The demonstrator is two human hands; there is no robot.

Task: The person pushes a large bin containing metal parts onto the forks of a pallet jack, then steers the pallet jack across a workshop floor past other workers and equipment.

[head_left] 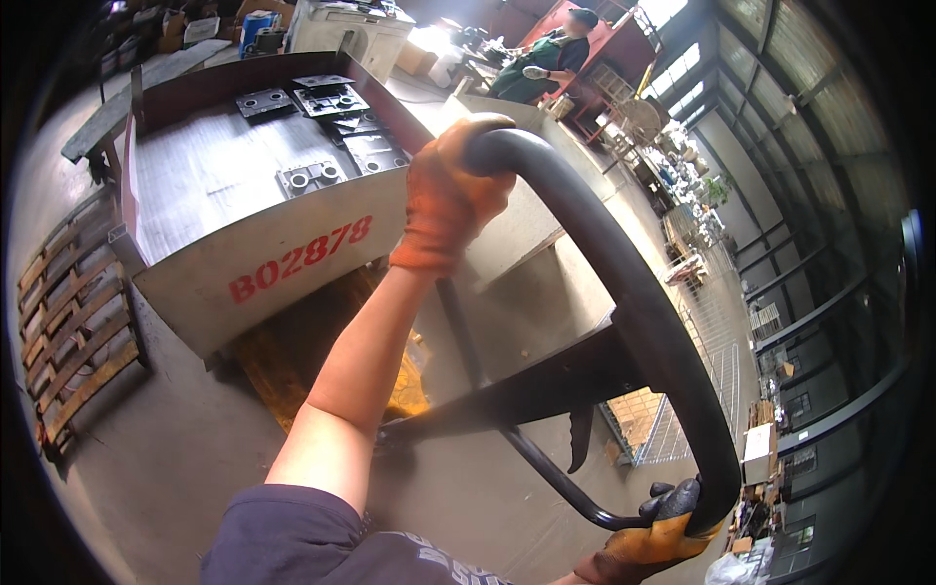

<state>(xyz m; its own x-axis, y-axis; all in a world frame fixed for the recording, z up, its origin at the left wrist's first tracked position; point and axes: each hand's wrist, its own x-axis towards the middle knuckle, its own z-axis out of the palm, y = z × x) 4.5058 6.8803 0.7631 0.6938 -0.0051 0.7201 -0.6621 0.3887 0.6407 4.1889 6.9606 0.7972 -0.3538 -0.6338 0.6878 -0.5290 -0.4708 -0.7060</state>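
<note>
My left hand (458, 190), in an orange work glove, is wrapped round the upper left corner of a black loop handle (595, 229). Lower right, my right hand (655, 539), in an orange and black glove, closes round the bottom corner of the same loop. From the loop a dark shaft (507, 393) with a small trigger lever (580, 439) runs down toward a yellow pallet jack (405, 375). Ahead stands a large open metal bin (190, 302) with red lettering on its pale wall. Inside it lie several grey metal castings (312, 175).
A wooden pallet (78, 322) lies on the floor at the left. A co-worker in a green apron (531, 73) stands at a bench beyond the bin. Another pale bin (512, 219) stands behind the handle. Crates and piled goods (682, 175) line the right side.
</note>
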